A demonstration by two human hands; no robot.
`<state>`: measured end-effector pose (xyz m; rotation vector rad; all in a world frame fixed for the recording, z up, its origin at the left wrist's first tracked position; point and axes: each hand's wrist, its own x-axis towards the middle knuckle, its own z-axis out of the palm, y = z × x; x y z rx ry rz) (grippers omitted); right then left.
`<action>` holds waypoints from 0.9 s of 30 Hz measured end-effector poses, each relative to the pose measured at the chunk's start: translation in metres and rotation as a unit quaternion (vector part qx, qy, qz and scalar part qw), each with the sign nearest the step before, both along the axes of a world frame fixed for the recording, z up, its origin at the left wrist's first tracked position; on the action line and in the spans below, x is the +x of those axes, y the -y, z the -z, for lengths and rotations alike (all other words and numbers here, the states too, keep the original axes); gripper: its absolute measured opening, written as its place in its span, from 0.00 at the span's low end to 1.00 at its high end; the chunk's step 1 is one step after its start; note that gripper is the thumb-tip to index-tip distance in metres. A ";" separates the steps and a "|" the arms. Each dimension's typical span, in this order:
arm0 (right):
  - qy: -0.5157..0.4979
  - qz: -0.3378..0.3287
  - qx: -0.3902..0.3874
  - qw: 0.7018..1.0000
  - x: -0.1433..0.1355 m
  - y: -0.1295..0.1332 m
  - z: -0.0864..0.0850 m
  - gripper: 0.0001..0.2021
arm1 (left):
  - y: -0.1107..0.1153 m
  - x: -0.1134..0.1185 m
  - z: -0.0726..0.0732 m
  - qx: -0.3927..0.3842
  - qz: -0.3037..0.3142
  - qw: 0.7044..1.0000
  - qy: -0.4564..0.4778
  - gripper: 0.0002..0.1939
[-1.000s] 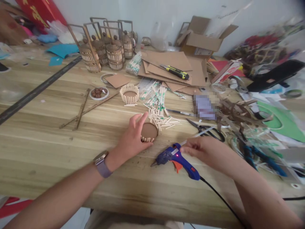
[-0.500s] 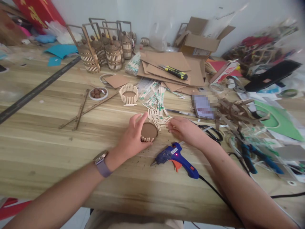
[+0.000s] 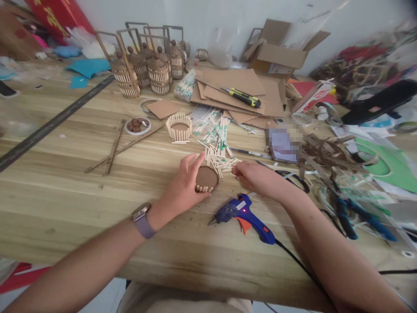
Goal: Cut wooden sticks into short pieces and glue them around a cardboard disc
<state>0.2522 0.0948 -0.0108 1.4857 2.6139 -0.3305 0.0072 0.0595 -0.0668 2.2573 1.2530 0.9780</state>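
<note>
Left hand (image 3: 184,184): thumb and fingers parted wide, curved around the left side of a shallow round brown base (image 3: 207,178) on the table (image 3: 156,261); short row of upright sticks (image 3: 204,189) along the base's near edge. Right hand (image 3: 252,176): fingers drawn narrow at the edge of the loose sticks (image 3: 221,163); cannot tell whether one is pinched. Glue gun (image 3: 241,213) lies just nearer, red light showing. Beyond the base, stick-walled cup (image 3: 179,128), brown floor visible inside. Left of it, white bowl (image 3: 140,134) holding brown balls (image 3: 136,125). Farther back, lidded barrels (image 3: 159,78), contents hidden; open cardboard box (image 3: 282,56), clear plastic (image 3: 302,32) rising from it.
</note>
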 end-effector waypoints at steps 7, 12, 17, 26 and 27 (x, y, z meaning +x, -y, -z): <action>-0.109 -0.032 -0.013 0.993 -0.007 0.012 -0.008 0.08 | -0.001 0.000 0.000 0.017 0.013 1.000 0.000 0.62; -0.251 -0.011 -0.084 0.964 -0.025 0.024 -0.009 0.05 | -0.002 0.000 0.000 0.024 0.021 0.999 -0.002 0.61; -0.275 -0.006 -0.084 0.958 -0.035 0.029 0.001 0.04 | -0.002 0.000 0.001 0.024 0.014 1.000 -0.003 0.62; -0.269 -0.018 -0.065 0.961 -0.041 0.031 0.007 0.03 | -0.003 0.001 0.003 0.031 0.019 0.999 0.011 0.58; -0.271 -0.018 -0.064 0.960 -0.041 0.031 0.007 0.03 | -0.003 0.001 0.003 0.030 0.019 0.999 0.012 0.58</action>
